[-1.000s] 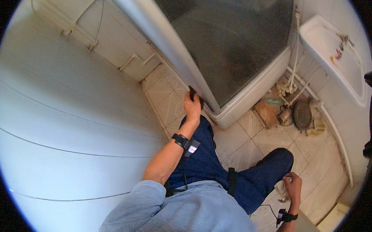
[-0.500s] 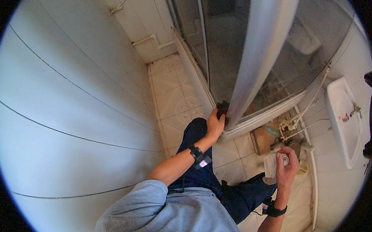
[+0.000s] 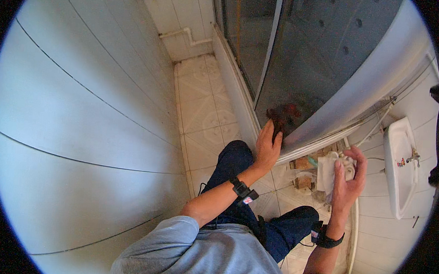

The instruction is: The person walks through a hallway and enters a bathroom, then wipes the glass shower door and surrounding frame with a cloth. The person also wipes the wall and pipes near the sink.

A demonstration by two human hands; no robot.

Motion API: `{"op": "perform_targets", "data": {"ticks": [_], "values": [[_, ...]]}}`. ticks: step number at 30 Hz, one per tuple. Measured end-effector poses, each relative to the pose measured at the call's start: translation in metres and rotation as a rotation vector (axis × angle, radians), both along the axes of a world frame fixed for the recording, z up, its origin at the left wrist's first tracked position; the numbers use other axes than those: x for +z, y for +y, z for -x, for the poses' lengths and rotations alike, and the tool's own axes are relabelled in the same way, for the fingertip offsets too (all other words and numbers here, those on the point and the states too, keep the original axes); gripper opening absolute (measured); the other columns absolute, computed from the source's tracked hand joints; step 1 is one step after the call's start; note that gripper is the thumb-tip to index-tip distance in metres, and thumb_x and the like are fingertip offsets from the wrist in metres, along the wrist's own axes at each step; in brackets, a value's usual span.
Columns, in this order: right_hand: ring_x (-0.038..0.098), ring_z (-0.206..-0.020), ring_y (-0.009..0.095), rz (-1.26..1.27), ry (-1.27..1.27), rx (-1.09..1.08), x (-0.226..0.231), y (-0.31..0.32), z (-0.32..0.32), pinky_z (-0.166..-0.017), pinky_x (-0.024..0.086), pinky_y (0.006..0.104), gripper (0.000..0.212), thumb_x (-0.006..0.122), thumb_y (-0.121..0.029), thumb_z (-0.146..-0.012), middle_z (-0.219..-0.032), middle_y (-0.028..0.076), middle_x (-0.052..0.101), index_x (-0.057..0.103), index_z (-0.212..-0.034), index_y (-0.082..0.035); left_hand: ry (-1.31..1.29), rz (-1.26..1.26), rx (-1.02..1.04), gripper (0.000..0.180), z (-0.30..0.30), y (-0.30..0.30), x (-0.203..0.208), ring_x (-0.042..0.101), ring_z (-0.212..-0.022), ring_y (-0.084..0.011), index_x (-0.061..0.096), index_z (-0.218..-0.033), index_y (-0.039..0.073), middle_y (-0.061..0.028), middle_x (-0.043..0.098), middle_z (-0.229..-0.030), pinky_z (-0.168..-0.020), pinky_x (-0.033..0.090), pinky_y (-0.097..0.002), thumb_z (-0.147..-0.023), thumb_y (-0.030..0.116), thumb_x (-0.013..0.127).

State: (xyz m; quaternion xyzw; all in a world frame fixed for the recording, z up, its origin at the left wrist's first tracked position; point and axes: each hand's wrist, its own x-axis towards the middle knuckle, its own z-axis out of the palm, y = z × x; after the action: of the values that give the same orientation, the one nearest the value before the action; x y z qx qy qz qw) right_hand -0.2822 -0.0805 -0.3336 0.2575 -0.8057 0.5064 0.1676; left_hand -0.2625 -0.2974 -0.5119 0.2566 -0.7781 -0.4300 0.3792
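Observation:
My left hand (image 3: 268, 146) reaches to the lower glass panel (image 3: 306, 67) of a shower cabin. Its fingers lie against a dark, crumpled brown thing (image 3: 277, 124), perhaps a cloth, pressed to the glass; a dim reddish reflection shows behind it. My right hand (image 3: 347, 184) is raised beside the cabin's curved corner. Thumb and fingers curl around a white thing (image 3: 325, 173) with a round end, whose kind I cannot make out. Both wrists wear black straps.
A white washbasin (image 3: 393, 181) with a tap is on the right wall. Pipes (image 3: 353, 241), a hose and brick pieces (image 3: 303, 182) are by the cabin's base. Pale floor tiles (image 3: 201, 107) run between the cabin and the light panelled wall (image 3: 82, 131) at left.
The view has turned, so the cabin's curved corner now stands further right. My left hand has moved onto the glass with the dark crumpled thing. My right hand has risen a little with the white thing.

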Motion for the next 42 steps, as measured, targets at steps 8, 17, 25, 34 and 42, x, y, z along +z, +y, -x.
{"op": "perform_targets", "data": {"ticks": [8, 17, 25, 34, 42], "values": [[0.065, -0.114, 0.022, -0.036, 0.006, -0.015, 0.014, -0.05, 0.006, -0.102, 0.05, 0.038, 0.057, 0.08, -0.003, -0.081, -0.118, 0.011, 0.069, 0.06, -0.134, -0.004, 0.03, -0.066, -0.101, 0.044, -0.021, -0.005, 0.004, 0.059, -0.122, -0.046, 0.057, -0.133, -0.009, -0.0293, 0.06, -0.133, -0.104, 0.048, -0.0473, -0.098, 0.017, 0.065], [0.066, -0.101, 0.026, -0.142, -0.011, -0.093, 0.003, -0.062, 0.017, -0.091, 0.051, 0.0365, 0.049, 0.085, -0.011, -0.079, -0.109, 0.013, 0.068, 0.06, -0.12, -0.002, 0.265, 0.053, -0.077, 0.044, -0.004, -0.004, 0.053, 0.057, -0.124, -0.0439, 0.058, -0.131, -0.009, -0.0267, 0.056, -0.137, -0.107, 0.046, -0.045, -0.094, 0.014, 0.07], [0.068, -0.089, 0.03, -0.124, -0.021, -0.057, 0.002, -0.069, 0.009, -0.083, 0.052, 0.0385, 0.033, 0.084, -0.012, -0.08, -0.095, 0.016, 0.071, 0.062, -0.101, 0.001, 0.095, 0.018, -0.143, 0.043, -0.022, -0.014, 0.028, 0.06, -0.12, -0.0451, 0.061, -0.129, -0.009, -0.0279, 0.06, -0.132, -0.102, 0.049, -0.0466, -0.095, 0.016, 0.07], [0.067, -0.089, 0.037, -0.228, -0.023, -0.111, 0.006, -0.067, 0.01, -0.08, 0.052, 0.0421, 0.04, 0.087, -0.019, -0.078, -0.096, 0.018, 0.07, 0.062, -0.103, 0.0, 0.368, 0.322, -0.217, 0.049, -0.001, -0.015, 0.121, 0.052, -0.13, -0.0467, 0.059, -0.133, -0.006, -0.0282, 0.049, -0.149, -0.108, 0.045, -0.0496, -0.088, 0.007, 0.072], [0.064, -0.091, 0.029, -0.159, 0.072, -0.123, -0.009, -0.068, 0.014, -0.084, 0.051, 0.0383, 0.041, 0.085, -0.019, -0.083, -0.099, 0.017, 0.069, 0.061, -0.107, 0.004, 0.135, 0.196, -0.242, 0.047, -0.019, -0.011, 0.076, 0.049, -0.134, -0.049, 0.057, -0.134, -0.009, -0.0298, 0.046, -0.151, -0.112, 0.042, -0.0509, -0.093, 0.011, 0.069]]}}
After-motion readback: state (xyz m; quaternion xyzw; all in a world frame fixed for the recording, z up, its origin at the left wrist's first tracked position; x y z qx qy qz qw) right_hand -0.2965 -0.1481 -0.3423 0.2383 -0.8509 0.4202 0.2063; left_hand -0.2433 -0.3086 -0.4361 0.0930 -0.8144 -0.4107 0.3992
